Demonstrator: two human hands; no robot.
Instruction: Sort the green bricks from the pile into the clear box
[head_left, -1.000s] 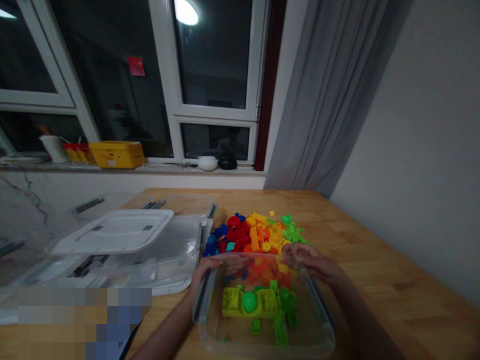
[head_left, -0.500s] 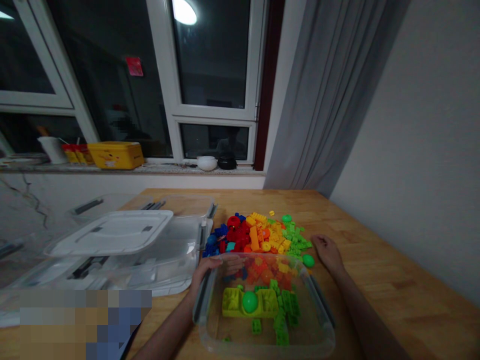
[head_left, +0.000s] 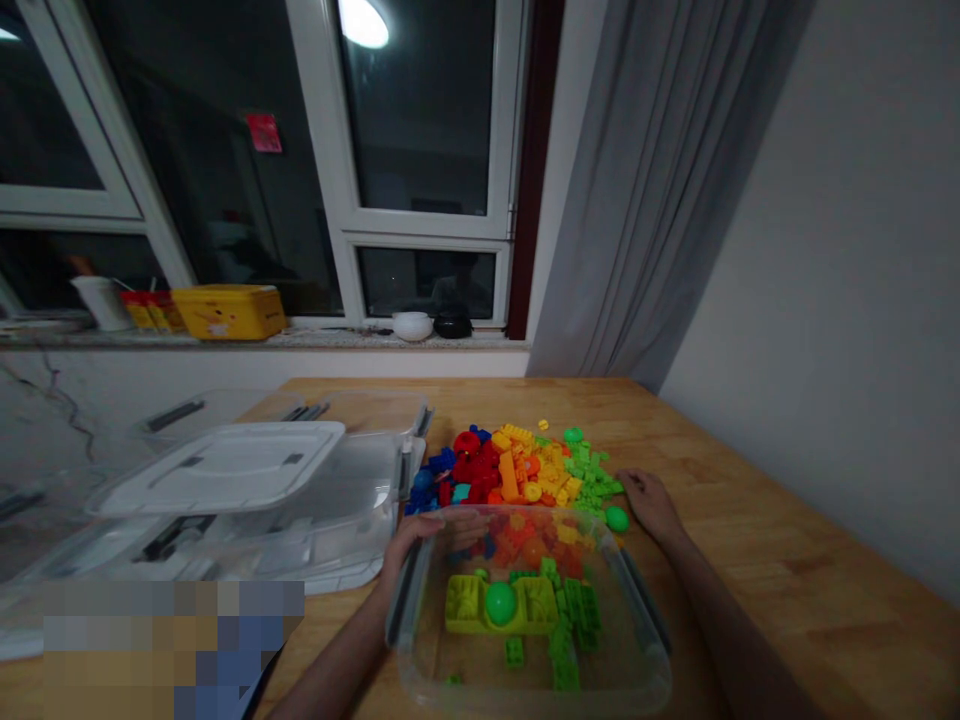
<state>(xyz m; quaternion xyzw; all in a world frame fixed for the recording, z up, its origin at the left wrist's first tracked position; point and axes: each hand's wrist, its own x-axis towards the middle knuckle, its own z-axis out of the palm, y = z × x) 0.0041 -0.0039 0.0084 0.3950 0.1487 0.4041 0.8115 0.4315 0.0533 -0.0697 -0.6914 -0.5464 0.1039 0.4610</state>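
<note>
A wooden desk (head_left: 757,560) is seen below a window sill (head_left: 300,338), with a grey curtain (head_left: 645,180) hung at the right. A clear plastic tub (head_left: 480,660) is set near its edge, before a heap of toy bricks (head_left: 510,475). The left hand's grip (head_left: 420,540) is laid over the tub's rim, its firmness hard to judge; the right hand's grip (head_left: 651,505) is left open on the desk, just beside a green ball (head_left: 616,518). The lower left corner is blurred out.

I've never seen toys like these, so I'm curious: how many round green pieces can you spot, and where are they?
Green ball in the clear plastic tub: 1
Green ball on the wooden table: 1
Round green piece at the far edge of the block pile: 1
Total: 3, though the pile may hide more
</note>
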